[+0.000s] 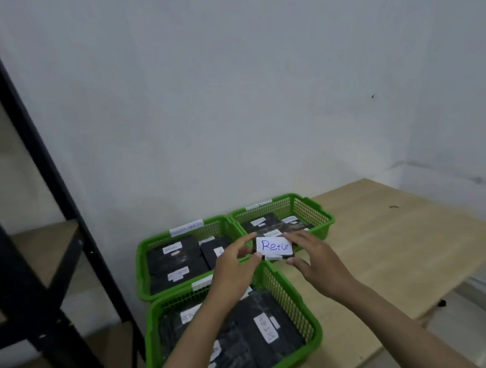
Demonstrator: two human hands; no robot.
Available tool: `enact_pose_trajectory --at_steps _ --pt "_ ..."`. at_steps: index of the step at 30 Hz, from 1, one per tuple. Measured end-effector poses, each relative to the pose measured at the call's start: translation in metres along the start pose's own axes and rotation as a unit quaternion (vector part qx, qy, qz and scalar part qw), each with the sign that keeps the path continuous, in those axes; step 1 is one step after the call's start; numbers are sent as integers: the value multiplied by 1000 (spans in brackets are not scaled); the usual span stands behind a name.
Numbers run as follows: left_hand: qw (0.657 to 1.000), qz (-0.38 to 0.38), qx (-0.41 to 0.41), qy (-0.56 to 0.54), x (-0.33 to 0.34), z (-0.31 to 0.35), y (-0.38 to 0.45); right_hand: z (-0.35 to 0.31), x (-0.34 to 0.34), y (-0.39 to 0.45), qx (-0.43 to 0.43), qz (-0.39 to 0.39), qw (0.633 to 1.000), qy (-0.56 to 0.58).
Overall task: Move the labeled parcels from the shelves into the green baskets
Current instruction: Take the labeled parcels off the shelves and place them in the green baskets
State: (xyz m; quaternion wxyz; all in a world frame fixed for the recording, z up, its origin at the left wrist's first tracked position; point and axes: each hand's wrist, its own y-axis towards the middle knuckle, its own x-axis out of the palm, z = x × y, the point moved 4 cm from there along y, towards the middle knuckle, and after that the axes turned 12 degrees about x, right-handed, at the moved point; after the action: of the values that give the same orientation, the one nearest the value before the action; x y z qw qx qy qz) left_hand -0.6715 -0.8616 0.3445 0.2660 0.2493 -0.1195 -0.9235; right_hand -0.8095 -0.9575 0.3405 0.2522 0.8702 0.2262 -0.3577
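A small black parcel (274, 247) with a white label reading "Retur" is held between both hands, just above the near rim of the far right green basket (324, 218). My left hand (235, 266) pinches its left end; my right hand (314, 259) grips its right end. Three green baskets sit on the wooden table. The far left basket (142, 265) and the near basket (314, 337) each hold several black parcels with white labels. My left forearm crosses over the near basket.
The light wooden table (398, 247) stretches to the right of the baskets. A black metal shelf frame (42, 163) with wooden boards stands at the left. A pale wall is behind the baskets.
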Motion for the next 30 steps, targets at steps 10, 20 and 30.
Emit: enact_pose_trajectory --at_steps 10,20,30 --pt "996 -9 -62 63 55 -42 56 93 12 55 39 -42 998 -1" --pt "973 6 -79 215 71 -112 144 153 20 155 89 -40 995 -9" --pt "940 -32 -144 306 106 -174 209 224 55 247 119 -95 988 -31"
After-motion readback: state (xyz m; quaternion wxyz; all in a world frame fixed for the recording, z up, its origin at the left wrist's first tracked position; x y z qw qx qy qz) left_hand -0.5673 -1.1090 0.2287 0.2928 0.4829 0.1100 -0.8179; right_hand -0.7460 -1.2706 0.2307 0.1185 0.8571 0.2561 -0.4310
